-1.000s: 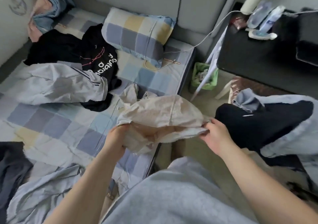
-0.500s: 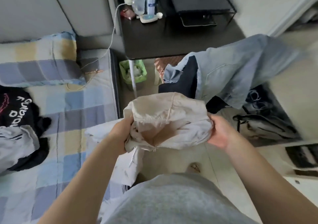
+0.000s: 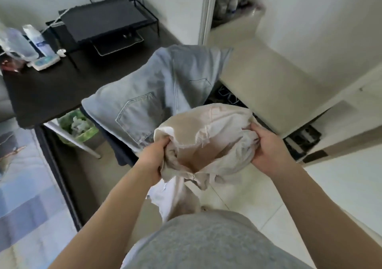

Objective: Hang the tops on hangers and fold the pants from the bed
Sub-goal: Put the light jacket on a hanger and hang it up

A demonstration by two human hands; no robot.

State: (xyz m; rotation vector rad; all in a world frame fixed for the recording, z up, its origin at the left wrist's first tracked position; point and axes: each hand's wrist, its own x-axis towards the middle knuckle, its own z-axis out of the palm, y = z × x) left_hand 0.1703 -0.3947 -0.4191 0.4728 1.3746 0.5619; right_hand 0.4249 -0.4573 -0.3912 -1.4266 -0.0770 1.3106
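A person's left hand and right hand each clench a fistful of a bunched cream garment, held up at the centre of the frame, with one loose end hanging toward the grey-clad waist. Just behind it, pale jeans hang draped; over what, the view does not show. A black desk fills the upper left, with a green bin beneath its edge. The bed runs down the left edge. Bare tiled floor opens at the right.
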